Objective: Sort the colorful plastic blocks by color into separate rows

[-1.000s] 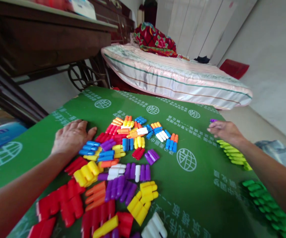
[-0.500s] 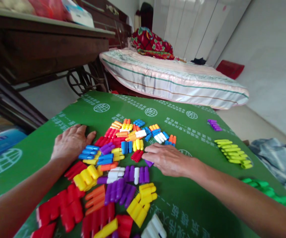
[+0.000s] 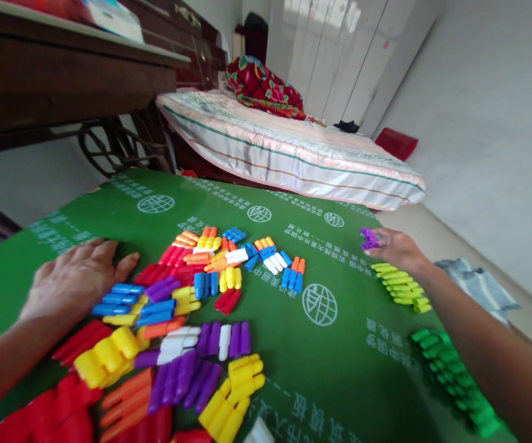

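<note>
My left hand (image 3: 74,277) lies flat on the green board (image 3: 349,344), fingers stretched out, beside blue pegs (image 3: 117,300) at the left edge of a mixed heap of plastic peg pieces. My right hand (image 3: 399,249) reaches to the far right side, fingertips pinched at the purple pegs (image 3: 369,238). The fingers partly cover what they hold, which looks like a purple peg piece. Just below that hand sits a row of lime-green pegs (image 3: 400,286). Under the right forearm runs a longer row of green pegs (image 3: 454,375).
Yellow pegs (image 3: 231,400), red pegs (image 3: 53,409) and an orange piece (image 3: 127,397) lie near the front. A bed (image 3: 288,147) stands beyond the board. To the left is a dark wooden sewing-machine table (image 3: 63,80). Checked cloth (image 3: 473,283) lies to the right.
My right hand has moved from the heap's right edge out to the purple group, and the purple piece by it has left the heap. The view has shifted right; my left hand stays flat.
</note>
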The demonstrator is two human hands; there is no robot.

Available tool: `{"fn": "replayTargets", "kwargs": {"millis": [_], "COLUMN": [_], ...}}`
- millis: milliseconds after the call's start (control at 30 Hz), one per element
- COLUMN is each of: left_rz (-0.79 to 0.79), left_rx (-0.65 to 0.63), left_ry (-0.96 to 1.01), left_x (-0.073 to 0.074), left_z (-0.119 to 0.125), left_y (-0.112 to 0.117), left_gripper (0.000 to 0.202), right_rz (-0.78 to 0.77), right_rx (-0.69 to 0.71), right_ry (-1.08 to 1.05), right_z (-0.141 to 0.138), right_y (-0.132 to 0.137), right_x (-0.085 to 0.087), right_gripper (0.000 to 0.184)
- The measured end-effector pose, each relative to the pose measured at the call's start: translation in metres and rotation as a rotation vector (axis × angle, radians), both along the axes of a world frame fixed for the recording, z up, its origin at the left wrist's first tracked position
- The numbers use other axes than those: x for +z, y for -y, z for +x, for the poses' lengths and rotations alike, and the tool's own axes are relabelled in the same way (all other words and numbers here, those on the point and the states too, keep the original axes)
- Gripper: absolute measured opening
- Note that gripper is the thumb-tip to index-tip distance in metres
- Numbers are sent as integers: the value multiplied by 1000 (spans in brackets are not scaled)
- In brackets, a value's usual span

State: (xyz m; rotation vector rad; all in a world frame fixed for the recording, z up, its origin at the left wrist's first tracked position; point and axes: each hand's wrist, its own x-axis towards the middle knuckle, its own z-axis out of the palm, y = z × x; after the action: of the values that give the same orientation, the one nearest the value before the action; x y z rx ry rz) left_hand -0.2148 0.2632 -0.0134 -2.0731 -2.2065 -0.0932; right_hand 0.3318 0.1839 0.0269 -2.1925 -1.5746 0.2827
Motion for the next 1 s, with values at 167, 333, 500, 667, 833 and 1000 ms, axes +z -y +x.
{"fn": "replayTargets", "kwargs": {"millis": [167,333,500,667,833,1000], "left_rz": [-31,-45,-35,-22,-37,-38], "left_rx": [-1,13,10,3,9,4], "left_ry": [-22,-8,-21,-29,-39,-45], "left_x": [0,0,-2,-6,-6,-5], "left_z": [1,2,-1,-2,-2,-3], "left_y": [-2,-2,-3,-7,-6,-5], "left_gripper": [76,77,78,77,77,76], "right_rz": [-163,-202,-216,-227,-246,-221], "right_rx": [-208,-217,-212,-235,-250,-237], "right_ry": [207,231,243,268,294,329], "right_z": [64,74,82,87,89,92], "right_y": [-17,-22,-26,-28,-29,-29], "right_x": [-16,-28,-36,-43,-45,-48], "right_gripper": [56,64,60,62,65,65]}}
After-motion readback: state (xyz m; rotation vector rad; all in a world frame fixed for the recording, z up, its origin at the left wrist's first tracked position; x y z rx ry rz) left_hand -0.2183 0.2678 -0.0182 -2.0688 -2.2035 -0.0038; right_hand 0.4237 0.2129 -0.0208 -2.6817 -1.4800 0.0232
